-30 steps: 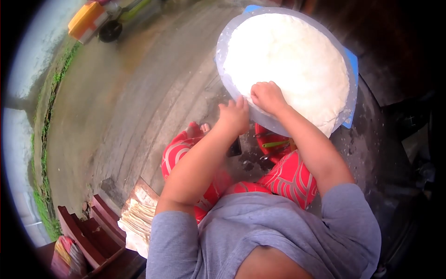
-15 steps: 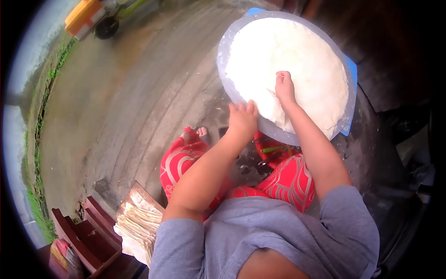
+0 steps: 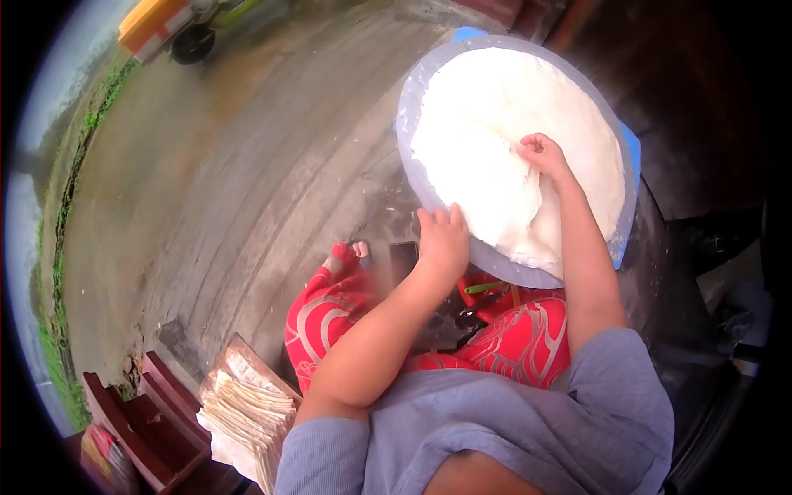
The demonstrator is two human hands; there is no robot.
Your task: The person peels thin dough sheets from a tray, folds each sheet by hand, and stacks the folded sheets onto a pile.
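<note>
A broad round sheet of white dough (image 3: 487, 107) covers most of a grey round board (image 3: 417, 157), with blue corners (image 3: 634, 153) showing beneath. Toward the sheet's middle my right hand (image 3: 543, 155) pinches a piece of the dough, and a raised fold runs from it down to the near edge. My left hand (image 3: 444, 239) rests at the board's near-left rim, fingers apart, holding nothing.
Folded flat sheets (image 3: 247, 417) are stacked on a wooden board at the lower left, beside dark red wooden pieces (image 3: 148, 421). A red container (image 3: 487, 297) with a green-handled tool sits under the board's near edge. A phone-like dark object (image 3: 403, 260) lies on the ground.
My right hand has moved from the near-left edge toward the middle, lifting a fold of dough. My left hand has shifted slightly right and down along the rim.
</note>
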